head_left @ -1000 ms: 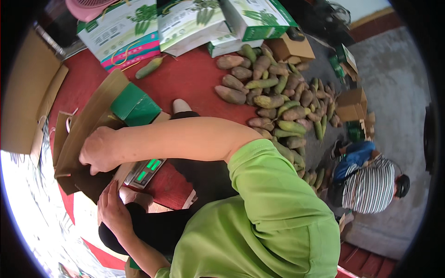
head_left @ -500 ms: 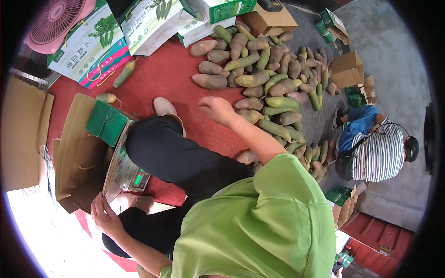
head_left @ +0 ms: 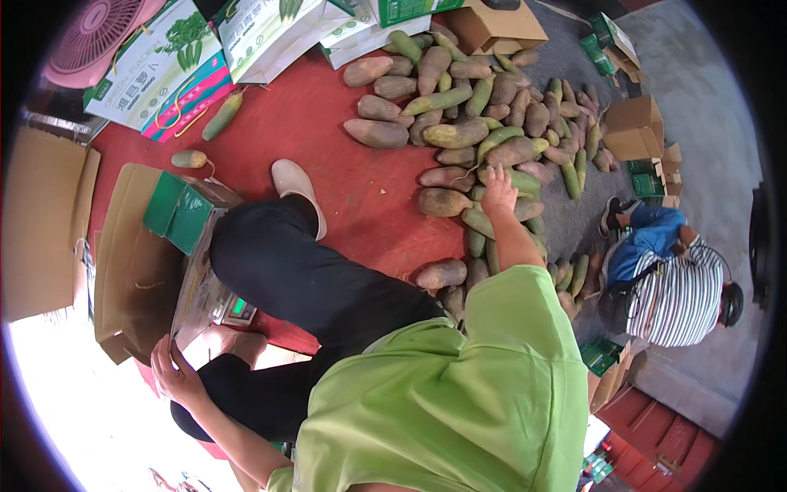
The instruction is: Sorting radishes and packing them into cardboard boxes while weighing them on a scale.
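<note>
The right hand [head_left: 498, 190] is stretched out over the heap of green-brown papayas [head_left: 484, 123] on the red mat [head_left: 328, 139], fingers spread, resting on one papaya [head_left: 512, 182] at the near edge of the heap. The left hand [head_left: 176, 373] is laid with loosely opened fingers on the near corner of the open cardboard box [head_left: 135, 262], well apart from the heap. A scale [head_left: 234, 307] is seen just beside the box. Beyond the heap, a person in a striped shirt [head_left: 676, 295] is seated.
</note>
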Available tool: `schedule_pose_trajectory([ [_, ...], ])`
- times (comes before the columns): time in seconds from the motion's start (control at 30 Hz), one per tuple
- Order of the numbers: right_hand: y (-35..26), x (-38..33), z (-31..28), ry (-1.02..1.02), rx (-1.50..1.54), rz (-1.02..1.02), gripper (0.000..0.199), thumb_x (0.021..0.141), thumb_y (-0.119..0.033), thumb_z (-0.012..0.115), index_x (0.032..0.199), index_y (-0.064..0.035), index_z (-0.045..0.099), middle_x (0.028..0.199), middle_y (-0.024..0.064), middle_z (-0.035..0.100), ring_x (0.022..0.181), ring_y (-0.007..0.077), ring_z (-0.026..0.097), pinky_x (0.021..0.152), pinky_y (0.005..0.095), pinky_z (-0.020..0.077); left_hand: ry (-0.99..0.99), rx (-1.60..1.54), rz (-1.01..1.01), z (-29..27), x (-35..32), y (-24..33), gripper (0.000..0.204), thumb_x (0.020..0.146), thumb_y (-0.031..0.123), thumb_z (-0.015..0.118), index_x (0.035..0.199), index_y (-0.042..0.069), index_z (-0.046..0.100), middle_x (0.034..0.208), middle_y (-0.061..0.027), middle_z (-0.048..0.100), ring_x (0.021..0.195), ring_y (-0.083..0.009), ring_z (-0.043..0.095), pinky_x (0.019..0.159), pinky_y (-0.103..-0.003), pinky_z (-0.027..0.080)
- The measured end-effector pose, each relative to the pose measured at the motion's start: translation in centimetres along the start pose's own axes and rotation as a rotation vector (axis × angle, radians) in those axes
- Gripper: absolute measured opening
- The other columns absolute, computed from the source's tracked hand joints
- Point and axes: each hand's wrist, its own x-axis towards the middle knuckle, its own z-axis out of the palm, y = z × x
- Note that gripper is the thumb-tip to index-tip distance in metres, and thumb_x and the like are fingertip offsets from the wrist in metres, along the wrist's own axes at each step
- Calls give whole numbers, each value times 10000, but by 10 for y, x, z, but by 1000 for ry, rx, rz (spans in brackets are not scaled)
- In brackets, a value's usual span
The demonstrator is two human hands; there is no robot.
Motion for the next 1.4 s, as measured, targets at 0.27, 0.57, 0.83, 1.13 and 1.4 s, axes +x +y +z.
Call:
schedule_pose_trajectory([
  [0.27, 20, -5, 20, -53, -107, -152, 808, 778, -30, 610, 1476, -194, 237, 1555, -1, 189, 1417, 230, 223, 1040, 473, 359, 8, -11, -29, -2, -4, 4, 161, 842, 31, 608, 990, 57, 666, 950, -100, 671, 883, -278, 645, 778, -371, 501],
  [0.57, 24, 1, 25, 140, -365, -273, 286, 846, -153, 582, 1128, -192, 551, 1145, 20, 520, 1145, 226, 479, 853, 434, 418, -21, -37, -58, -10, 10, 16, 197, 758, 23, 619, 950, 60, 647, 928, -80, 662, 864, -276, 632, 747, -364, 501],
  [0.83, 24, 21, 40, -8, -478, -334, 290, 869, -195, 611, 1150, -185, 538, 1187, 3, 565, 1164, 218, 494, 906, 442, 406, 6, -3, -10, -16, 7, 11, 198, 712, 56, 623, 908, 73, 646, 892, -38, 664, 799, -232, 634, 694, -345, 497],
  [1.13, -13, 26, 0, 46, -69, -328, 625, 751, -207, 753, 1304, -146, 468, 1255, 61, 547, 1170, 278, 498, 910, 469, 439, 55, -21, -9, -14, 11, 8, 169, 696, 95, 633, 865, 93, 637, 876, -5, 663, 789, -198, 643, 696, -327, 499],
  [1.4, -98, 12, -97, -155, 1177, -619, 505, 829, -55, 657, 1287, 43, 468, 1221, 138, 560, 1084, 228, 556, 935, 344, 426, 61, -40, -6, -15, 10, 3, 156, 688, 106, 622, 843, 95, 629, 839, -9, 651, 780, -188, 646, 693, -314, 514],
])
